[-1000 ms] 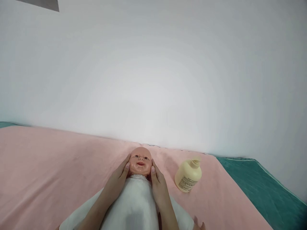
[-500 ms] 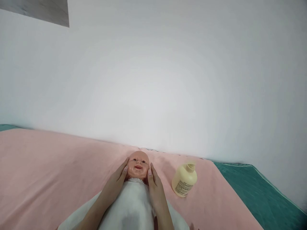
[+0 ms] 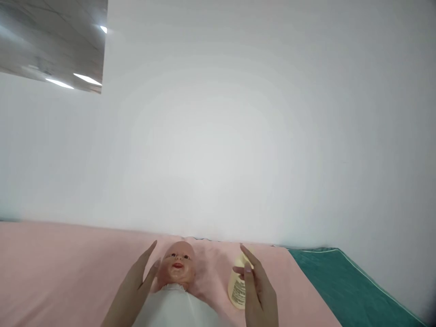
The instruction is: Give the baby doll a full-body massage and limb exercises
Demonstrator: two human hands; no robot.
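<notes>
A baby doll (image 3: 177, 267) lies on its back, its bald head showing and its body in white clothing (image 3: 175, 309). Just left of the doll's head is my left hand (image 3: 140, 272), thumb and fingers spread with nothing held; the thumb tip comes close to the doll's cheek. My right hand (image 3: 257, 286) is over to the right, fingers apart, in front of a pale yellow pump bottle (image 3: 235, 290). It covers part of the bottle, and I cannot tell whether it touches it. The bottle stands upright with printed text on its side.
A pink cloth (image 3: 85, 268) spreads under the doll and bottle. At the right, a green cover (image 3: 327, 277) shows beyond its edge. A white wall (image 3: 218, 136) rises directly behind. A reflective panel (image 3: 51, 45) is at the upper left.
Both hands have come off the doll's head and moved apart, the right one over to the bottle. My view has tilted upward, so more of the reflective panel shows.
</notes>
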